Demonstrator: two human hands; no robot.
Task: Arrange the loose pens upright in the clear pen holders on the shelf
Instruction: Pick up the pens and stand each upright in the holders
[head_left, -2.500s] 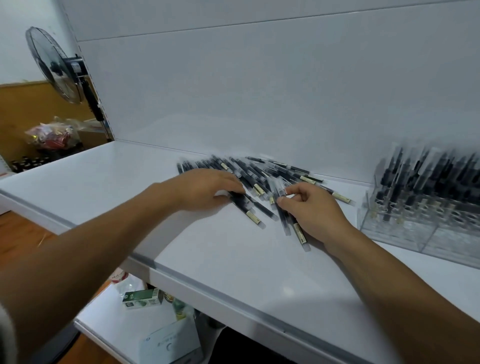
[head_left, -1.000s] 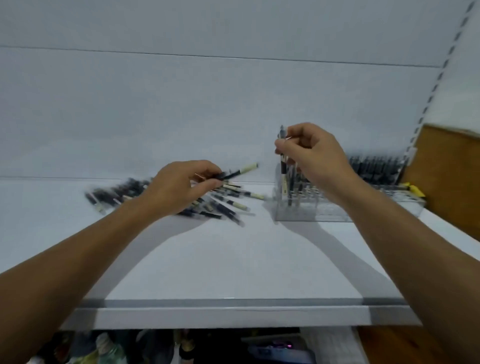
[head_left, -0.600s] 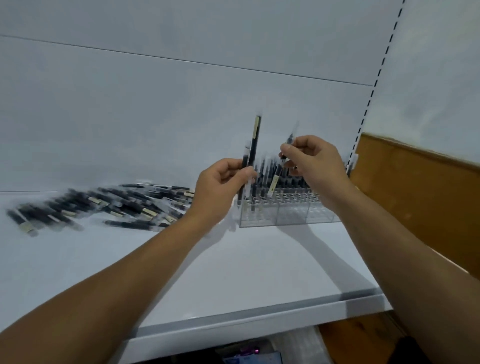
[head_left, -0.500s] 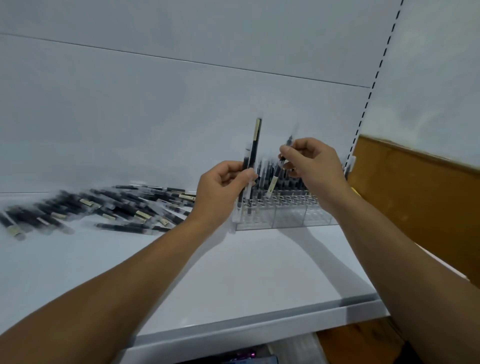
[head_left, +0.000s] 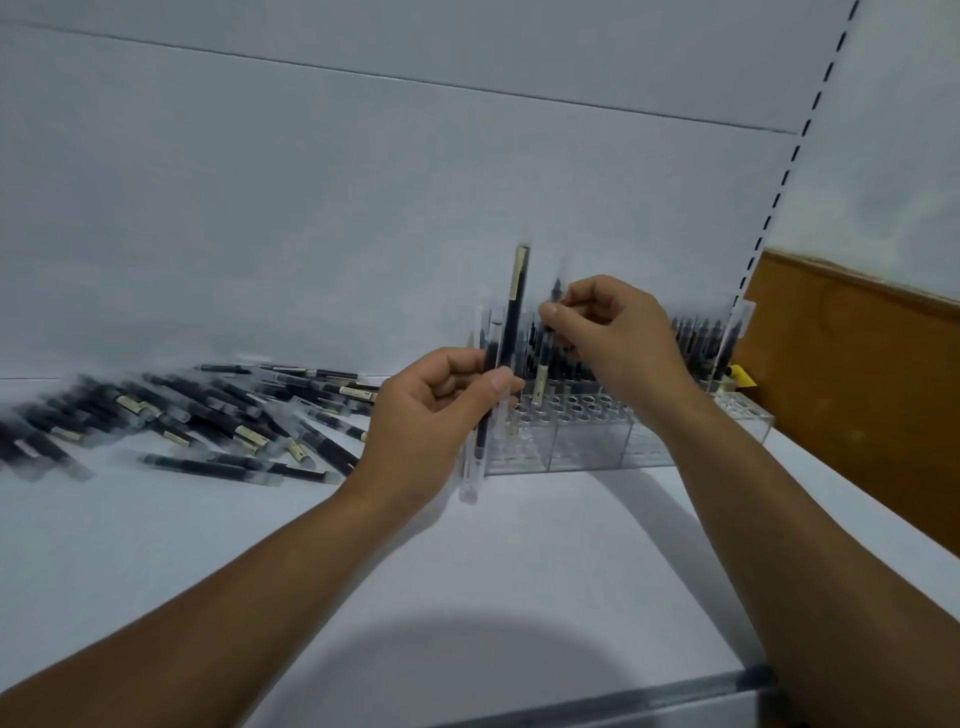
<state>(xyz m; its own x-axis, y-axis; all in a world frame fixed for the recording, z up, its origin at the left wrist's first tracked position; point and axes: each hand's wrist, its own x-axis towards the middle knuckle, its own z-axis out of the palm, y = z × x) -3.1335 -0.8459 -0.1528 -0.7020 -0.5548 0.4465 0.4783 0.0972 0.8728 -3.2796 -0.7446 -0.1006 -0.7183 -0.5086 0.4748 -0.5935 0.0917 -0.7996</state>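
Note:
My left hand (head_left: 441, 410) grips a small bunch of black pens (head_left: 511, 332) upright, just left of the clear pen holder (head_left: 582, 441). One pen in the bunch sticks up higher than the rest. My right hand (head_left: 618, 343) pinches a single black pen (head_left: 543, 364) near its top, its lower end just above the holder's front-left holes. Several pens stand upright in the holder's back rows, behind my right hand. A heap of loose black pens (head_left: 208, 415) lies on the white shelf (head_left: 467, 597) to the left.
A second clear holder (head_left: 743, 410) with upright pens stands to the right, near a yellow tag (head_left: 740, 375). A white back panel rises behind the shelf. A slotted upright and a brown wall bound the right side. The shelf's grey front edge (head_left: 649, 701) runs at the bottom.
Both hands left the heap with pens and came to the holder. In the last half second my right hand brought its pen lower and more upright over the front-left holes.

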